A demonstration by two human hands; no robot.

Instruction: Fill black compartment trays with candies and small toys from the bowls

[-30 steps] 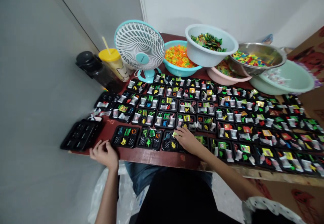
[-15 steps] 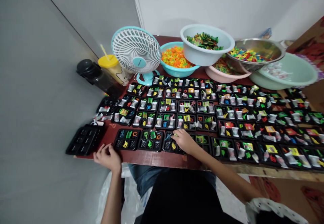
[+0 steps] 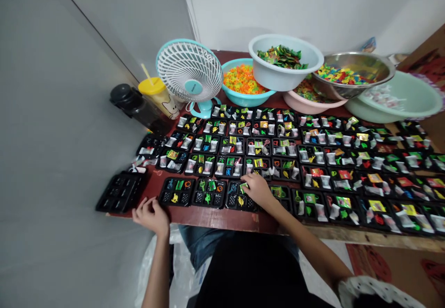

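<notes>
My right hand (image 3: pixel 260 191) is over a black compartment tray (image 3: pixel 232 202) in the front row. Its fingertips pinch a small green packet (image 3: pixel 244 188) at the tray's upper middle compartment. A yellow toy piece (image 3: pixel 240 201) lies below the packet, and something blue sits in the upper left compartment. Part of the tray is hidden under the hand. At the table's front edge rests my left hand (image 3: pixel 152 216), fingers loosely bent and apart, with nothing visible in them. Just right of it is another tray (image 3: pixel 176 192) with blue, green, orange and yellow pieces.
Several rows of filled trays (image 3: pixel 257 147) cover the table. Stacked black trays (image 3: pixel 121 192) stand left. Behind are a fan (image 3: pixel 191 69), a yellow-lidded cup (image 3: pixel 158 95), a dark bottle (image 3: pixel 139 108), a white basin (image 3: pixel 285 73) of packets and a steel bowl (image 3: pixel 347 90) of coloured pieces.
The green packet shows more clearly at my right fingertips, which have lifted slightly from the tray. My left hand stays at the table edge. The whole view has shifted a little.
</notes>
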